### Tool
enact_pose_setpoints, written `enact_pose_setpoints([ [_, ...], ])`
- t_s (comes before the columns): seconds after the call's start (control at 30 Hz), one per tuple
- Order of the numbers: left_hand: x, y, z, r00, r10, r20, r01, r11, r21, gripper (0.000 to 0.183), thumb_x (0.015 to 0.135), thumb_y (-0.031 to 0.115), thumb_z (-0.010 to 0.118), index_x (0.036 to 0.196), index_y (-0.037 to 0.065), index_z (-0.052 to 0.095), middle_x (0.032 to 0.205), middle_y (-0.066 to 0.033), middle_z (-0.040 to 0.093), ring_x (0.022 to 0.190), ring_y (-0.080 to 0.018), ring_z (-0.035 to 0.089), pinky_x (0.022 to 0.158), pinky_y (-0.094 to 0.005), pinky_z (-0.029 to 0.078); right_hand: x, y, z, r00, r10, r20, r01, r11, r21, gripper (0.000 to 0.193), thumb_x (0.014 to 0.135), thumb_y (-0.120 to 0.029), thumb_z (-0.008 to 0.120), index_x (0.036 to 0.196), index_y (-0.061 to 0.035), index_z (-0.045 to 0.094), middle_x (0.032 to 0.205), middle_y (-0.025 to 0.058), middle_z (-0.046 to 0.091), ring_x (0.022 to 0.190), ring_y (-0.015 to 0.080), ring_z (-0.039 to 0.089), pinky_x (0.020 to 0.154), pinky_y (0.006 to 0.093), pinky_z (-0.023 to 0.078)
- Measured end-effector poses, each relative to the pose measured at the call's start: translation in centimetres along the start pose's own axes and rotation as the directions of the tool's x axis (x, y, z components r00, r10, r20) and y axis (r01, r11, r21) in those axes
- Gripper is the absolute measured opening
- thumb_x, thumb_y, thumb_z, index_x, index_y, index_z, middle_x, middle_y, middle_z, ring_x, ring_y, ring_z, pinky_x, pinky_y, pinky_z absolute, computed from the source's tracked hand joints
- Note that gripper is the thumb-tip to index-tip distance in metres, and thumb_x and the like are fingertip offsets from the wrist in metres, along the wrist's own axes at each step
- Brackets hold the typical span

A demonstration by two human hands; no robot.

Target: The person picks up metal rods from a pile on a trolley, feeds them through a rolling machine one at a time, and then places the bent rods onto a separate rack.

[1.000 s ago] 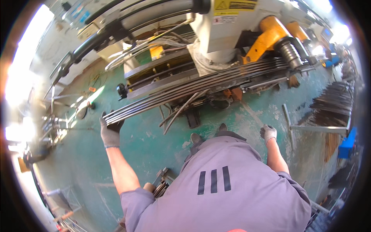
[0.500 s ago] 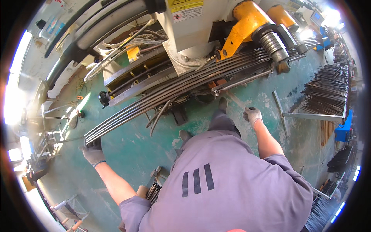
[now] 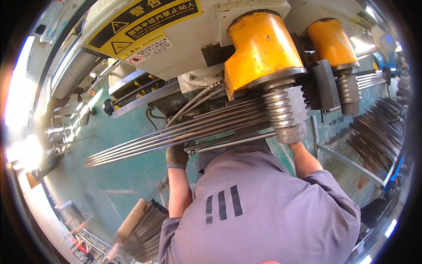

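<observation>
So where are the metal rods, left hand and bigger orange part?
Metal rods [image 3: 184, 131]: head view, middle of the bundle.
Left hand [image 3: 177, 157]: head view, glove's middle.
Bigger orange part [image 3: 261, 47]: head view, painted side.

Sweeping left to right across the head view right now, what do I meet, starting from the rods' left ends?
Left ends of the metal rods → black round knob → gloved left hand → nearer orange machine part → farther orange machine part → stack of dark rods.
</observation>
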State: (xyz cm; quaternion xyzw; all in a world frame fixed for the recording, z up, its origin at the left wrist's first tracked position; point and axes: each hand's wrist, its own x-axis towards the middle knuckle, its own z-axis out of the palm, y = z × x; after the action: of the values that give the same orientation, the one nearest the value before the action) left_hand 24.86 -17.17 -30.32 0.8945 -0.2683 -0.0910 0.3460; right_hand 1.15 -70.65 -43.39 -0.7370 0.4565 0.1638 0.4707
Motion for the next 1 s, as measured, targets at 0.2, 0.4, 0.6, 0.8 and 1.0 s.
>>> enact_pose_setpoints([
  [0.2,2.0,3.6,0.6,0.973,-0.230,-0.024,0.225,0.965,-0.134,0.029,0.096,0.027,0.072,0.119,0.009,0.072,0.113,-0.0151,0.074,0.108,-0.0396,0.068,0.091,-0.0470,0.055,7.2,6.7,-1.6,0.981,-0.181,-0.072,0.191,0.962,0.192,0.024,0.100,-0.023,0.068,0.111,-0.0035,0.076,0.089,0.0067,0.075,0.070,0.0155,0.065,0.064,0.0347,0.051],
  [0.4,0.2,0.5,-0.9,0.768,-0.622,0.152,0.396,0.275,-0.876,0.023,0.088,0.019,0.077,0.110,0.012,0.077,0.117,-0.0113,0.076,0.110,-0.0351,0.070,0.094,-0.0466,0.057,-4.1,2.5,-0.6,0.966,0.257,-0.008,-0.218,0.833,0.508,0.026,0.099,-0.026,0.069,0.105,-0.0013,0.071,0.081,0.0071,0.070,0.064,0.0191,0.064,0.055,0.0356,0.048],
  [0.6,-3.2,-3.4,3.2,0.804,-0.553,0.216,0.291,0.050,-0.956,0.017,0.098,0.023,0.067,0.105,0.008,0.066,0.099,-0.0095,0.066,0.090,-0.0297,0.066,0.083,-0.0446,0.056,-13.3,4.4,4.2,0.899,0.435,-0.041,-0.392,0.844,0.366,0.025,0.100,-0.025,0.071,0.109,-0.0024,0.070,0.083,0.0056,0.070,0.065,0.0192,0.065,0.054,0.0354,0.047],
  [0.8,-5.8,-10.4,5.1,0.791,-0.214,0.573,0.076,-0.895,-0.439,0.022,0.104,0.027,0.063,0.111,0.006,0.063,0.099,-0.0142,0.065,0.088,-0.0344,0.066,0.080,-0.0495,0.057,-17.6,5.1,5.9,0.916,0.392,-0.081,-0.317,0.834,0.452,0.029,0.098,-0.025,0.073,0.112,0.0002,0.069,0.087,0.0072,0.071,0.068,0.0186,0.067,0.058,0.0355,0.049],
  [1.0,-3.7,-3.6,-1.8,0.923,-0.348,0.165,0.171,-0.013,-0.985,0.020,0.105,0.028,0.062,0.110,0.009,0.063,0.105,-0.0126,0.065,0.099,-0.0338,0.063,0.092,-0.0482,0.054,-17.4,3.0,3.5,0.931,0.321,-0.173,-0.192,0.835,0.515,0.030,0.099,-0.024,0.071,0.114,0.0027,0.070,0.089,0.0094,0.072,0.071,0.0187,0.068,0.060,0.0347,0.051],
])
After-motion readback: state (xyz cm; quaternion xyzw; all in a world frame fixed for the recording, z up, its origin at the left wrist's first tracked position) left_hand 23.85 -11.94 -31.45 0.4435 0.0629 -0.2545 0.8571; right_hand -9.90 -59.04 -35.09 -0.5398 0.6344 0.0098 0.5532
